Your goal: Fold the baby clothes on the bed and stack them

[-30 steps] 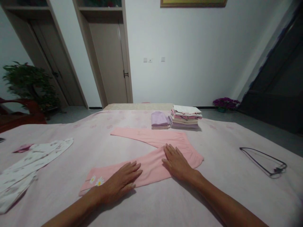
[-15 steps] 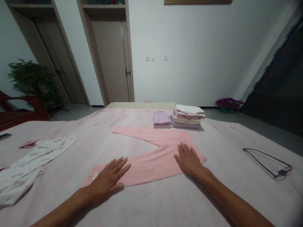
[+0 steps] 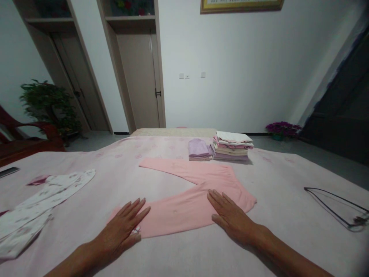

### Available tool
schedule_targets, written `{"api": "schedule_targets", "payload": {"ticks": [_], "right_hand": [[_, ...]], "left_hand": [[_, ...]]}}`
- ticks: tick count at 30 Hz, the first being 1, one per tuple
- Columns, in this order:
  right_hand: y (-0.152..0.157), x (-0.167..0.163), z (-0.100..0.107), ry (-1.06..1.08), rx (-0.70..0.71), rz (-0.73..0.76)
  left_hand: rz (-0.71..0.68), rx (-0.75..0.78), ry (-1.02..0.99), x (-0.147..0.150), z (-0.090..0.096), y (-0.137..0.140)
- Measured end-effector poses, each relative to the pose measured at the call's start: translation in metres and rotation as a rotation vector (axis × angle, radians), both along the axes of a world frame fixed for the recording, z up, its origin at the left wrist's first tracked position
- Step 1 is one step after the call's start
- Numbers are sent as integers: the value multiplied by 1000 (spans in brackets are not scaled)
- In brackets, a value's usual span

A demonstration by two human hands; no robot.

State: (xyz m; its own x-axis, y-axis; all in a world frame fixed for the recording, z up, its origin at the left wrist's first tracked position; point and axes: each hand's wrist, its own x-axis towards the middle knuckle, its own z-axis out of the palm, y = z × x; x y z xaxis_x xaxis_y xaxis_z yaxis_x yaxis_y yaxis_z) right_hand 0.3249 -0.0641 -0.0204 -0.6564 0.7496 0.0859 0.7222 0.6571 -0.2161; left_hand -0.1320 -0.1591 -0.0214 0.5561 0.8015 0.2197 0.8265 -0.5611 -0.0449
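Pink trousers (image 3: pixel 178 213) lie spread flat before me, waistband to the right and the two legs reaching left. My left hand (image 3: pixel 122 223) rests flat on the cuff end of the nearer leg, fingers stretched out, partly covering a small white print there. Near the crotch and upper part of that same leg, my right hand (image 3: pixel 229 215) lies palm down with its fingers extended. Neither hand grips the cloth. Slight creases run across the fabric by the right hand.
Behind the trousers stand a tall stack of folded clothes (image 3: pixel 233 148) and a lower lilac pile (image 3: pixel 198 149). White patterned clothing (image 3: pixel 37 204) lies at left, near a phone (image 3: pixel 9 172). A black wire hanger (image 3: pixel 331 204) lies at right on the pale pink sheet (image 3: pixel 184 257).
My right hand has slid left and nearer to me along the trousers. My left hand has shifted slightly left and nearer. The view has tilted up a little.
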Motion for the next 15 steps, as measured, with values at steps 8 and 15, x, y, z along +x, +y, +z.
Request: {"api": "schedule_targets", "payload": {"ticks": [8,15], "right_hand": [[58,55,-1,-35,170,-150],[134,10,2,-88,262,-45]], "left_hand": [[61,215,10,-39,-33,23],[26,169,-60,3,-19,140]]}}
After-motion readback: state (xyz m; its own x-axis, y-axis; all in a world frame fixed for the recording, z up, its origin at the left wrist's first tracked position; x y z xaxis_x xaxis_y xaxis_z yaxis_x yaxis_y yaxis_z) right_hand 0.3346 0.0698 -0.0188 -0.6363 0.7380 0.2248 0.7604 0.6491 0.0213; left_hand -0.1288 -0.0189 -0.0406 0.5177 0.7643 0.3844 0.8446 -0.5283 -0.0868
